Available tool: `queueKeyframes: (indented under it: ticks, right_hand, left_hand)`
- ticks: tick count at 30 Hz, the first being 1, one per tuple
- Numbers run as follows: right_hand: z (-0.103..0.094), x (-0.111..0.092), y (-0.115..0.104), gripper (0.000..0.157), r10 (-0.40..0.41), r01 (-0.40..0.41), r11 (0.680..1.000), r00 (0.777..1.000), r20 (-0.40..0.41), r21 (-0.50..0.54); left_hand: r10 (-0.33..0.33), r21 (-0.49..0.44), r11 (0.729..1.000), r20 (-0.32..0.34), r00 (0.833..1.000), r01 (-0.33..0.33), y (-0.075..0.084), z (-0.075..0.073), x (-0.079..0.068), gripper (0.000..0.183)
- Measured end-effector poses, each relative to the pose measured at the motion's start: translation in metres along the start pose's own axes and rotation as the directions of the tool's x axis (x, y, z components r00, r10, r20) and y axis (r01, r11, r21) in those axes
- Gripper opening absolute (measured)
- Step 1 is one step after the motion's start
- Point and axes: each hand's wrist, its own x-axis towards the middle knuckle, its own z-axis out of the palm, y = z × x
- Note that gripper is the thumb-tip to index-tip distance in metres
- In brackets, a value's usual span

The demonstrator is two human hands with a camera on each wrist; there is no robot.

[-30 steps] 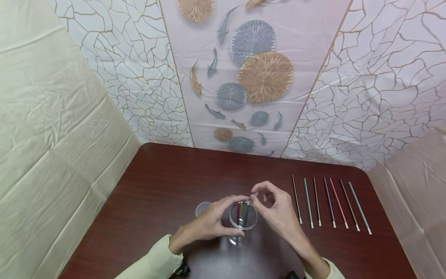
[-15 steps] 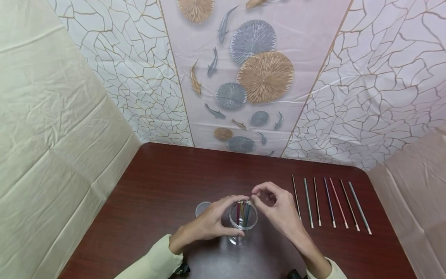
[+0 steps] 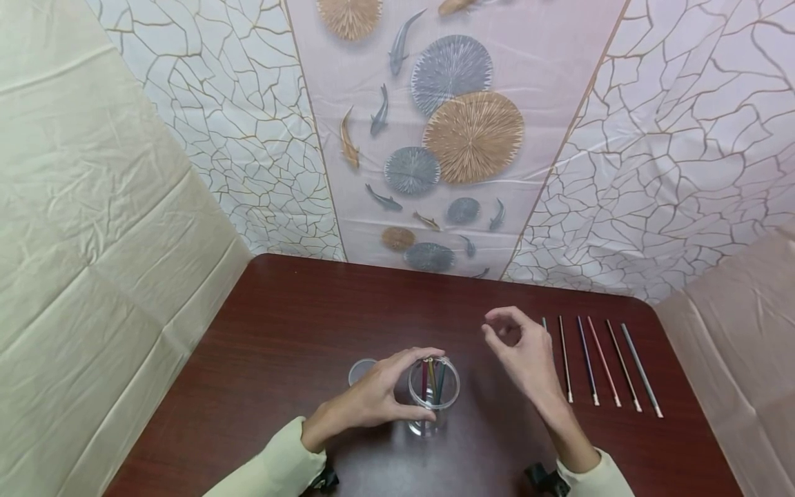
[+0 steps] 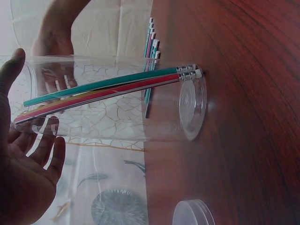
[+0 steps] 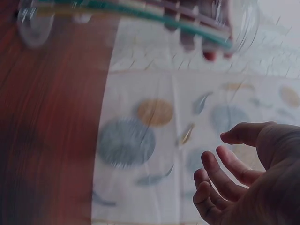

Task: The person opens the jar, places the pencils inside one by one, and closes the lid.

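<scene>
My left hand (image 3: 379,393) grips a clear plastic jar (image 3: 457,393) near its open rim, with thumb and fingers on either side. The jar stands upright on the table. Inside lean a green pencil (image 4: 117,85), a red pencil (image 4: 140,84) and a yellow one mostly behind the red, their eraser ends down at the bottom. My right hand (image 3: 528,355) hovers to the right of the jar, fingers loosely bent, holding nothing. It is near a row of pencils, where the red pencil (image 3: 602,359) and blue pencil (image 3: 586,359) lie among several others.
A round clear lid (image 3: 357,371) lies on the dark wooden table (image 3: 298,310), just left of the jar and partly behind my left hand. Patterned cloth (image 3: 248,124) hangs along the table's back edge, and plain cloth (image 3: 112,241) hangs at the left.
My right hand has left the jar's rim and moved right, to the pencil row, where it covers the leftmost pencil. My left hand and the jar have stayed in place.
</scene>
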Motion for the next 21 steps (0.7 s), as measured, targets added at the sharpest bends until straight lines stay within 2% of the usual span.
queueKeyframes:
  ticks: [10,21]
  right_hand:
    - [-0.006,0.013,0.041,0.018,0.129,-0.141,0.978,0.988,-0.085,-0.155]
    - [-0.004,0.014,0.076,0.025,0.156,-0.171,0.956,0.984,-0.082,-0.240]
  left_hand:
    - [-0.005,0.004,1.000,0.005,1.000,0.005,0.001,0.000,0.000,0.092]
    - [0.002,0.009,1.000,0.003,1.000,-0.002,0.001,0.000,0.000,0.092]
